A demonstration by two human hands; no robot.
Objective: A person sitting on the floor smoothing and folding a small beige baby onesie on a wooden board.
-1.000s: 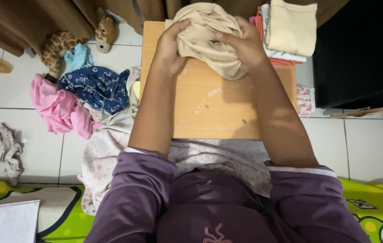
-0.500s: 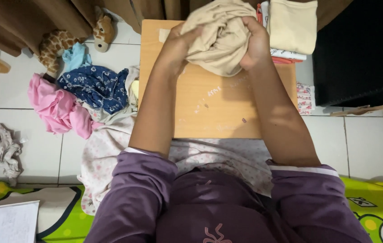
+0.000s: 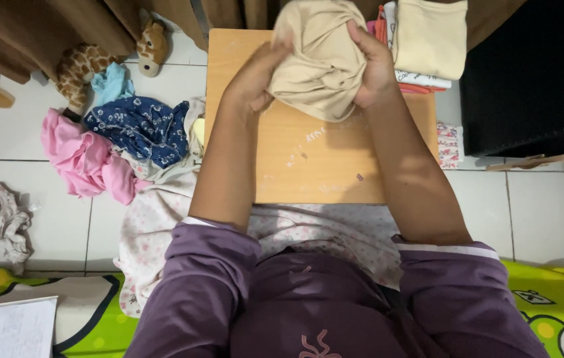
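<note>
A bunched beige cloth (image 3: pixel 318 63) is held up over the far part of a small wooden table (image 3: pixel 315 166). My left hand (image 3: pixel 255 73) grips its left side and my right hand (image 3: pixel 375 66) grips its right side. The cloth hangs in folds between them, just above the tabletop. At the table's far right corner lies a stack of folded clothes (image 3: pixel 424 43), with a cream piece on top, close to my right hand.
On the tiled floor to the left lies a heap of loose clothes: pink (image 3: pixel 83 159), dark blue patterned (image 3: pixel 139 129), light blue. A toy giraffe (image 3: pixel 86 69) lies behind it. A crumpled grey rag (image 3: pixel 3 219) is far left. A dark cabinet (image 3: pixel 527 73) stands right.
Both hands have raised the beige cloth a little and gathered it tighter, shifting it slightly to the right. The rest stays put.
</note>
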